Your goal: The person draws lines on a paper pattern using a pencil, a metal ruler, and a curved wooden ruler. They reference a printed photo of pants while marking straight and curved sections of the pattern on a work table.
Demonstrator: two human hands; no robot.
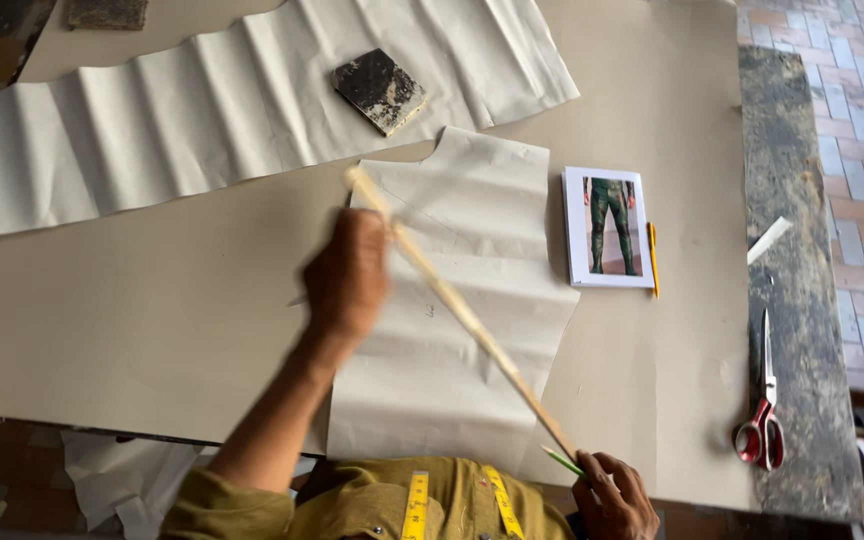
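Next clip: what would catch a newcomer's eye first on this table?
The long pale wooden ruler crosses the middle, blurred, held by the left hand at its upper part and the right hand at its lower end, along with a green pencil. It lies over a cut cream paper pattern piece. At right are a white photo card of green trousers and red-handled scissors.
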